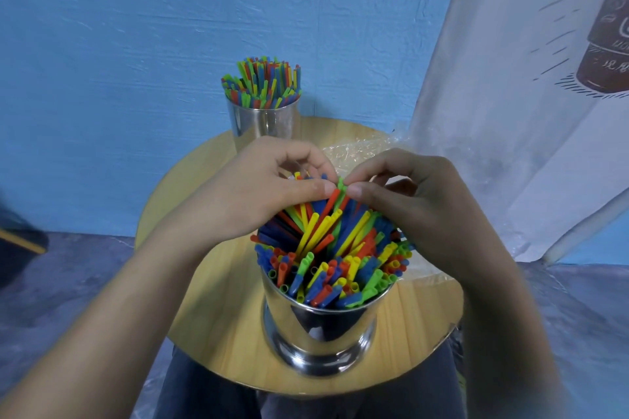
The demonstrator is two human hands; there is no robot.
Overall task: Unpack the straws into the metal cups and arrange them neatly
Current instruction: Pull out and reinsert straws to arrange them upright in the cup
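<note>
A shiny metal cup (320, 333) stands near the front of the round wooden table (218, 316), packed with coloured straws (333, 265) in red, yellow, green and blue. Some straws lean and stick up higher at the back. My left hand (258, 194) and my right hand (408, 201) meet above the cup, and both pinch the tops of the raised straws between thumb and fingers. A second metal cup (263, 122) at the table's far edge holds an upright bunch of straws (262, 83).
Crumpled clear plastic wrapping (360, 151) lies on the table behind my hands. A blue wall is behind the table, and a white printed cloth (510, 95) hangs at the right. My dark-trousered lap (204, 395) is under the table's front edge.
</note>
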